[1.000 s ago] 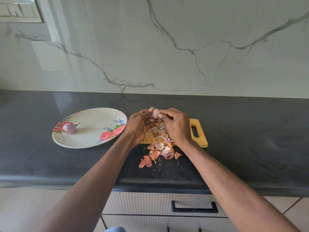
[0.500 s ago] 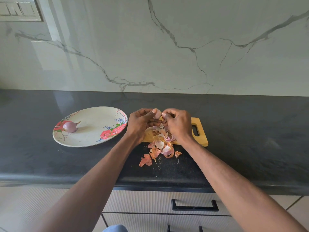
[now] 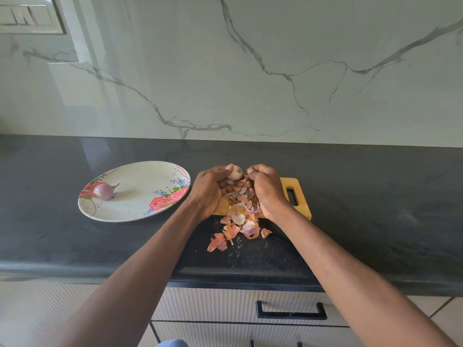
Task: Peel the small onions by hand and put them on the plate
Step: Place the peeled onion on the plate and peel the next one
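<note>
Holding an onion (image 3: 235, 172) in the left hand (image 3: 213, 190) above the board (image 3: 302, 196), pinching skin with the right hand (image 3: 266, 189), ideally stripping downward onto the peels (image 3: 240, 222), plate (image 3: 140, 209) waiting alongside on the counter (image 3: 375, 196).

Glossy dark stone counter (image 3: 375, 196), wooden board (image 3: 300, 196) (matt, seemingly), papery peels (image 3: 240, 226).

Both hands, left (image 3: 213, 189) and right (image 3: 266, 190), raised together, fingers curled.
</note>
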